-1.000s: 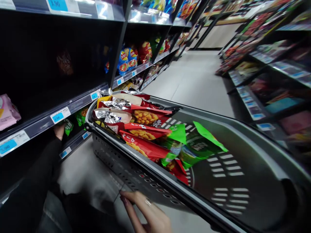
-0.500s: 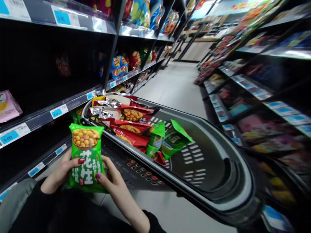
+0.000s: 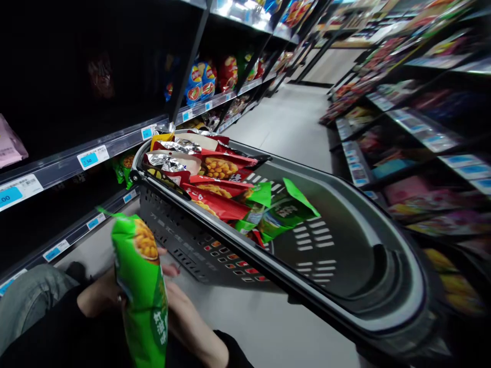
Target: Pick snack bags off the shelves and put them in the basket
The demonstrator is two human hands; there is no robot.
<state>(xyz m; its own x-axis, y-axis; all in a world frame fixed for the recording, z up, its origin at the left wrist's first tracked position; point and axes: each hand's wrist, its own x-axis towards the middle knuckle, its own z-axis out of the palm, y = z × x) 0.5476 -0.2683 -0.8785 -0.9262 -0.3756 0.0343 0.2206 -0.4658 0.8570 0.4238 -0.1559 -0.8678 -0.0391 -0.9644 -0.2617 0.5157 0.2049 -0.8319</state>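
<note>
A green bag of peanuts [image 3: 140,291] is upright in front of me, its narrow side turned towards me and its round-nut picture on the right face. My left hand [image 3: 103,292] grips it along the left edge, with the thumb partly hidden. My right hand [image 3: 178,299] is against its right edge, and the bag covers most of the fingers. Some blurred fingertips stick out behind the bag on the right. A dark grey shopping basket [image 3: 345,301] stands beyond my hands. Inside lie several red snack bags [image 3: 220,204] and green snack bags [image 3: 287,212].
On the left runs a dark shelf [image 3: 126,140] with price tags and a pink packet [image 3: 11,143]. Blue chip bags [image 3: 199,82] stand farther along it. Blurred shelves of snacks [image 3: 429,204] line the right side. The aisle floor [image 3: 284,117] stretches ahead between them.
The peanut bag has turned from its front face to its side and dropped a little lower. My right thumb has left its front. The view has tilted down slightly.
</note>
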